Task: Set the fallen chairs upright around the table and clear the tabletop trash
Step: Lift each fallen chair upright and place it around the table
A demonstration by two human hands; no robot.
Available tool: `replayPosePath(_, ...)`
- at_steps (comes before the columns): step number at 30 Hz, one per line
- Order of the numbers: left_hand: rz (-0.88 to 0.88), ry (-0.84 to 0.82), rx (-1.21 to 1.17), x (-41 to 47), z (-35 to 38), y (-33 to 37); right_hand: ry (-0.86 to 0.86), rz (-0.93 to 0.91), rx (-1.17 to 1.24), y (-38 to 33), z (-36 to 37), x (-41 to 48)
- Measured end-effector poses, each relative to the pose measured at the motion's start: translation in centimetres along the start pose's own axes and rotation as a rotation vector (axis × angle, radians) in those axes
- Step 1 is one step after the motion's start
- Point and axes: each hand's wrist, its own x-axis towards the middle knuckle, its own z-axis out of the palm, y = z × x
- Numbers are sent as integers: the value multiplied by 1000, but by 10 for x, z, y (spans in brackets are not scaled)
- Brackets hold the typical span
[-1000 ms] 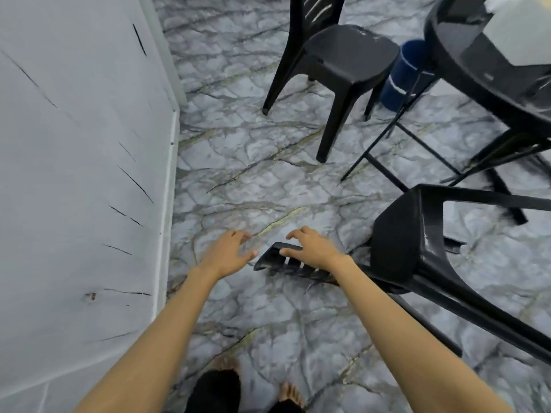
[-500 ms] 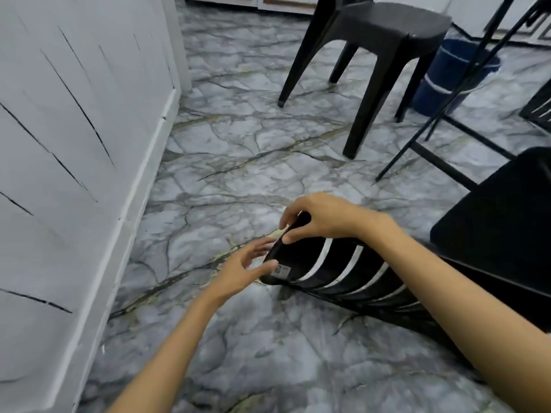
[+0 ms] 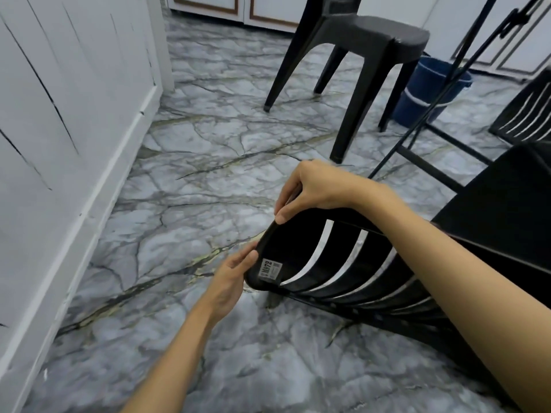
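Note:
A black plastic chair [image 3: 343, 272] lies tipped over on the marble floor, its slatted backrest raised off the ground toward me. My right hand [image 3: 316, 189] grips the top edge of that backrest. My left hand [image 3: 232, 278] holds the backrest's lower corner, beside a small white label. The chair's seat [image 3: 507, 204] shows at the right, partly behind my right forearm. The tabletop is out of view.
A white wall with baseboard [image 3: 74, 129] runs along the left. An upright black chair [image 3: 372, 55] stands ahead. A blue bucket [image 3: 429, 90] sits behind thin black table legs [image 3: 441, 93]. Another slatted black chair back [image 3: 527, 114] shows at the right edge.
Both hands reached the fallen chair's backrest, closed on it and lifted it off the floor. My view has dropped lower and closer to the chair.

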Motion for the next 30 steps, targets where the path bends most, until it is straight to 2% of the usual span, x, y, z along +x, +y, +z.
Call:
replayPosePath(6, 32, 49, 1, -16, 14, 3, -6, -26, 8, -3, -5, -12)
replayPosePath(10, 63, 125, 57, -37, 64, 36, 36, -19, 67, -16, -47, -56)
replayPosePath(13, 76, 138, 126, -47, 115, 85, 117, 5, 127, -27, -106, -101)
replayPosePath(22, 125, -20, 348, -64, 327, 253, 331, 161, 359, -35, -309, -269)
replayPosePath(30, 131, -193, 519, -84, 509, 297, 411, 390, 495, 3, -404, -426)
